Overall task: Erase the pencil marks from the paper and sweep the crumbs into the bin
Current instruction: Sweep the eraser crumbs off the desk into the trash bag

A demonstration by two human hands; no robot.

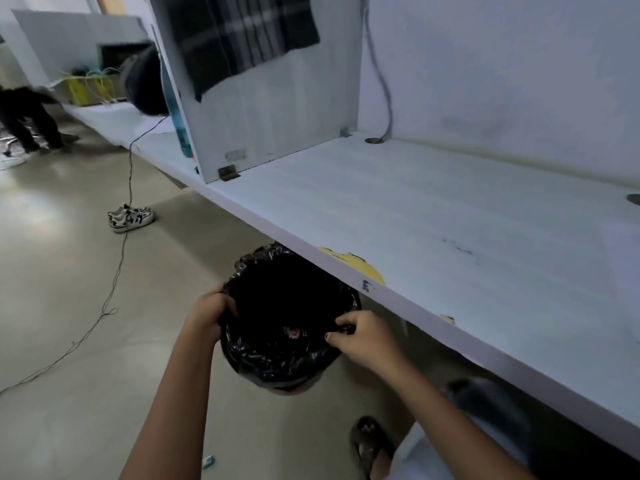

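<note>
Both hands grip the bin by its rim, left hand on the left edge, right hand pinching the slippery liner on the right; it looks light.

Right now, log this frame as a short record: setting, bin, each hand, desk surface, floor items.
setting: white desk with a divider panel, grey floor
bin: black-lined bin on the floor, partly under the desk edge
left hand: gripping the bin's left rim
right hand: pinching the liner at the right rim
desk surface: faint dark marks; no paper in view
floor items: pair of sneakers, thin cable
</note>
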